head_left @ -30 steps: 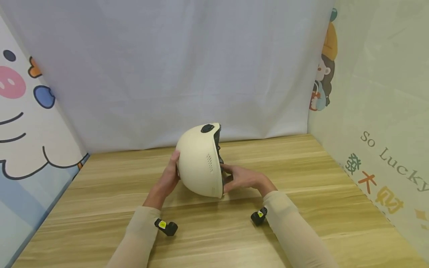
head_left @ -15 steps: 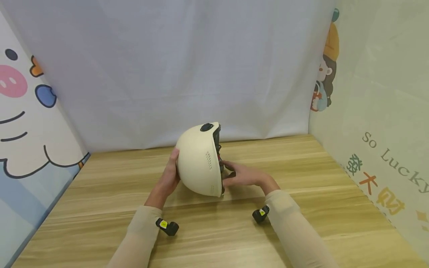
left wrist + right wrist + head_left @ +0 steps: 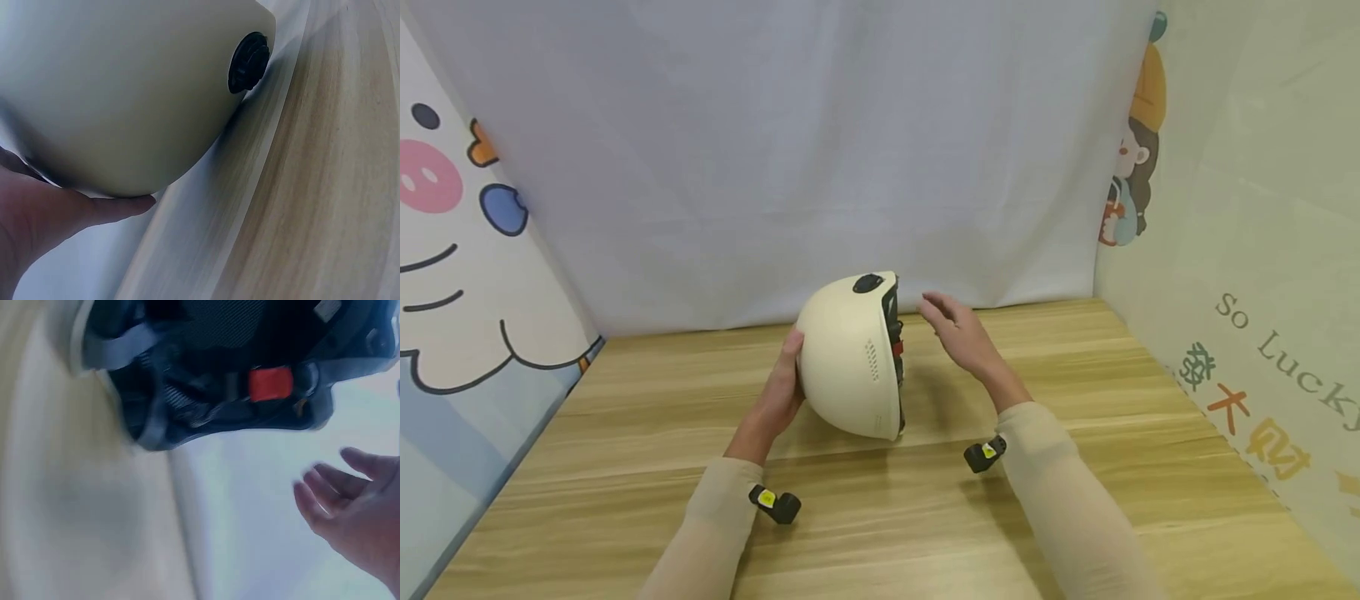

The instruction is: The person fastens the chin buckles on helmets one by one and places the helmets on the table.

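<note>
A cream helmet (image 3: 842, 367) stands tipped on its side on the wooden table, its opening facing right. My left hand (image 3: 780, 387) holds the rounded crown from the left, and the thumb (image 3: 122, 209) lies along the shell in the left wrist view; most other fingers are hidden. Just right of the opening, my right hand (image 3: 962, 337) is raised off the helmet, fingers loosely bent with nothing between them. In the right wrist view the dark lining shows grey straps (image 3: 356, 369) and a red buckle piece (image 3: 270, 384). A black round fitting (image 3: 249, 62) sits on the shell.
The wooden table (image 3: 647, 442) ends at a pale grey curtain (image 3: 760, 167) behind the helmet. Printed panels stand at the left (image 3: 445, 275) and right (image 3: 1240, 208). Small black cameras are strapped at the left wrist (image 3: 775, 504) and right wrist (image 3: 985, 454).
My right hand has come out of the helmet opening and moved up and to the right, baring the red piece. The left hand and helmet stay nearly in place.
</note>
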`<state>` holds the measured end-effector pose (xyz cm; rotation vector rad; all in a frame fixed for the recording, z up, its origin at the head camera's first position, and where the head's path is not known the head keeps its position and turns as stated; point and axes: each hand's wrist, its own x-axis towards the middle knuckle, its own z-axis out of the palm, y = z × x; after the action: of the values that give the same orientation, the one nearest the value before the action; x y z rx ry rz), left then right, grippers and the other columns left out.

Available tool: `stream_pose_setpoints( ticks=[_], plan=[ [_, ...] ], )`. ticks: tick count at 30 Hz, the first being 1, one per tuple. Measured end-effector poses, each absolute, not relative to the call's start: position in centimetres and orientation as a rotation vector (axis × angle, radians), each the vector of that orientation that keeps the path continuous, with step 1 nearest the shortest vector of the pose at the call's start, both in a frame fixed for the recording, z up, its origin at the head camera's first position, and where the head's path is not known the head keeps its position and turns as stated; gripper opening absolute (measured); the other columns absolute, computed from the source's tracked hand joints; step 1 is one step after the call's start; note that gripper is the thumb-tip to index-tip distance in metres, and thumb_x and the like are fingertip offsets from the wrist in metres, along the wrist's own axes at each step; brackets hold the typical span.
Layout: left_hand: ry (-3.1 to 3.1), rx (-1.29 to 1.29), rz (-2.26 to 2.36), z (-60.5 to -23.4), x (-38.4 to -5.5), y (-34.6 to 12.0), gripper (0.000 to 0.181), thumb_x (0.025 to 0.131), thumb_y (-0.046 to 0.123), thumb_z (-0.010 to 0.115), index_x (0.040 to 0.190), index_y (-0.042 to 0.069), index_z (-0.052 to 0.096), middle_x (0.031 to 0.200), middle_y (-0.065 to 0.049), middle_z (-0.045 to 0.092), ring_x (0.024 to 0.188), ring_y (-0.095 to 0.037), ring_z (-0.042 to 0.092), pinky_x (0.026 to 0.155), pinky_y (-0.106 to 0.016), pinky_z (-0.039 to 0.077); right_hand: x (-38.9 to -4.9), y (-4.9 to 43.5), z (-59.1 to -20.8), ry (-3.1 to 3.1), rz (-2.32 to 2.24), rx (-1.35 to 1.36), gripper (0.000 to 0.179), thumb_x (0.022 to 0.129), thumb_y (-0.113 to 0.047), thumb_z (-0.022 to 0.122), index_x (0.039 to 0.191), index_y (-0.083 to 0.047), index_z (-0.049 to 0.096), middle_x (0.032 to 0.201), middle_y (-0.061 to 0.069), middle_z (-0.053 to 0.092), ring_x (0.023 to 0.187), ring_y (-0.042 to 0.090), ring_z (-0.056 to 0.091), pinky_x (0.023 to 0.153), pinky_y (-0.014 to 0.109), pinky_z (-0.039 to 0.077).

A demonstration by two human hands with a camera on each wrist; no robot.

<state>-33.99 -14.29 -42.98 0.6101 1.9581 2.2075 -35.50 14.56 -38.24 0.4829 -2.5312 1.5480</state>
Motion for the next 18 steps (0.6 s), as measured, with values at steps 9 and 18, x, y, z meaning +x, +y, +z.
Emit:
stream_pose_setpoints(
  ticks=[9,18],
  plan=[
    [1.958,0.63,2.191,-42.9,-33.9,-14.5,0.057,0.1,0.056,0.016,0.154,0.039,0.018,0.151,-0.007,0.028,0.128,-0.029,0.039,0.103,-0.047,0.033,-36.4,12.3,-32.9,-2.545,1.324,0.676,0.08,0.093,-0.069,0.038,0.156,-0.02,0.029,0.163,0.006,0.02,0.151,0.025,0.015,0.119,0.052,0.017],
    [1.934,0.617,2.229,-42.9,-33.9,-14.2,0.056,0.101,0.054,0.018,0.155,0.037,0.017,0.155,-0.004,0.023,0.133,-0.027,0.032,0.11,-0.052,0.025,-37.2,10.4,-30.9,-2.656,1.158,0.909,0.088,0.086,-0.074,0.045,0.157,-0.028,0.022,0.166,-0.002,0.007,0.153,0.021,0.004,0.118,0.059,0.012]
  ],
)
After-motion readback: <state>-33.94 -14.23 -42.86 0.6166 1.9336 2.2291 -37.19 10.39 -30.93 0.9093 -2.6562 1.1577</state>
